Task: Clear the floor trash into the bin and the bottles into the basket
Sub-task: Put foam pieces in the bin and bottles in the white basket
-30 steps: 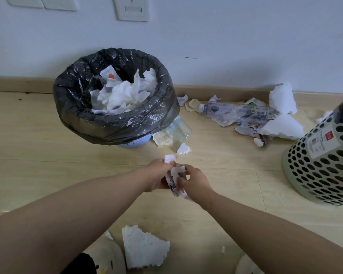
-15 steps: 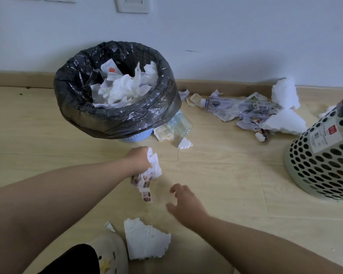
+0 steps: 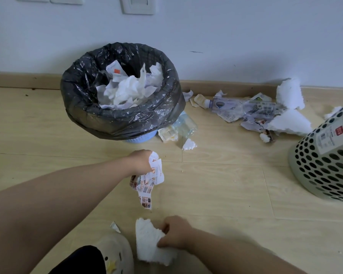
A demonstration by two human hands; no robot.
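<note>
Under the right hand [image 3: 176,233], low in view: a white foam slab [image 3: 149,244] lies on the wooden floor [image 3: 216,184]. The fingers [image 3: 164,227] are curled over its right edge with the thumb at the lower edge, gripping it. Just left of those fingers, beside the slab: a pale slipper [image 3: 115,252] and one small paper scrap [image 3: 115,227].

The left hand [image 3: 141,162] is above the floor, fingers closed round a bunch of printed paper scraps [image 3: 150,180]. The bunch hangs below the fingers. One strip trails toward the foam slab, apart from it.

Beyond the left fingers: the bin [image 3: 123,123], black liner, heaped with white paper, near the wall. Ahead and right of the left fingers, at the bin's base: a clear bottle [image 3: 184,127] on its side. A foam crumb [image 3: 189,144] sits just beside it.

Well to the right of both hands: the perforated basket [image 3: 325,175], labelled. Contents not discernible.

Between bin and basket, along the skirting, far from either hand's fingers: a second bottle [image 3: 224,103] on its side among torn paper. Two large foam chunks [image 3: 289,91] lie at its right end.
</note>
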